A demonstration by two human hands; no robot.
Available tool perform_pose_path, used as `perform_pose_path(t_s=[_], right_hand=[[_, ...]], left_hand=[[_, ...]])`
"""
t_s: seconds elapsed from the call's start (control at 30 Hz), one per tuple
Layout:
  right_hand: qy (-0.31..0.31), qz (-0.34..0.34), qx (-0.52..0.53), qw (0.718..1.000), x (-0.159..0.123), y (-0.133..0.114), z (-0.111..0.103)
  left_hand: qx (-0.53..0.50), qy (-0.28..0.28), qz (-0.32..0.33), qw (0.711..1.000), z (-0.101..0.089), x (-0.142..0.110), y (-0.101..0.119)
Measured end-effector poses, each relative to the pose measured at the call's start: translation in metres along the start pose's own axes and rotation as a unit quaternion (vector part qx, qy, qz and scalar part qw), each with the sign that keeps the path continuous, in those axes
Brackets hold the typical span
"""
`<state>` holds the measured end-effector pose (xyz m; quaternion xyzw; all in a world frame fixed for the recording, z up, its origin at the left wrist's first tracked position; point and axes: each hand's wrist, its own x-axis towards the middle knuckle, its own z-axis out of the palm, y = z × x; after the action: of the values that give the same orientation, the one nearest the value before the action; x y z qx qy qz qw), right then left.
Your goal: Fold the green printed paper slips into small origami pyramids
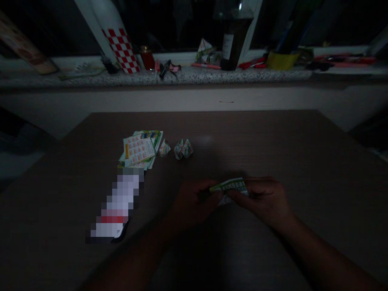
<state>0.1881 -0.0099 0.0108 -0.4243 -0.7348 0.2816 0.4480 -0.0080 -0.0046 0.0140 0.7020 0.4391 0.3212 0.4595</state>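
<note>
Right of the paper stack (138, 150), I have the left hand (190, 204) and right hand (271, 200) pinching a printed slip (230, 186); folded paper shapes (187, 149) sit near the stack.

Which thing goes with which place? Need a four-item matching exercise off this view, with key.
1. checkered bottle
2. green-and-white paper
3. folded papers
4. paper stack

A. on the table, just right of the flat sheets
B. on the windowsill
C. on the table, beside the folded shapes, to their left
D. held between left hand and right hand

Pairs: 1-B, 2-D, 3-A, 4-C
</note>
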Motion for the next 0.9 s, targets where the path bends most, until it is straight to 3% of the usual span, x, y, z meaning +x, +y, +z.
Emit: perform_pose_path(t_s=[0.9], right_hand=[[-0.01, 0.015, 0.01, 1.0, 0.0002, -0.0007, 0.0]], left_hand=[[0.018, -0.006, -0.007, 1.0, -0.0003, -0.0018, -0.0026]])
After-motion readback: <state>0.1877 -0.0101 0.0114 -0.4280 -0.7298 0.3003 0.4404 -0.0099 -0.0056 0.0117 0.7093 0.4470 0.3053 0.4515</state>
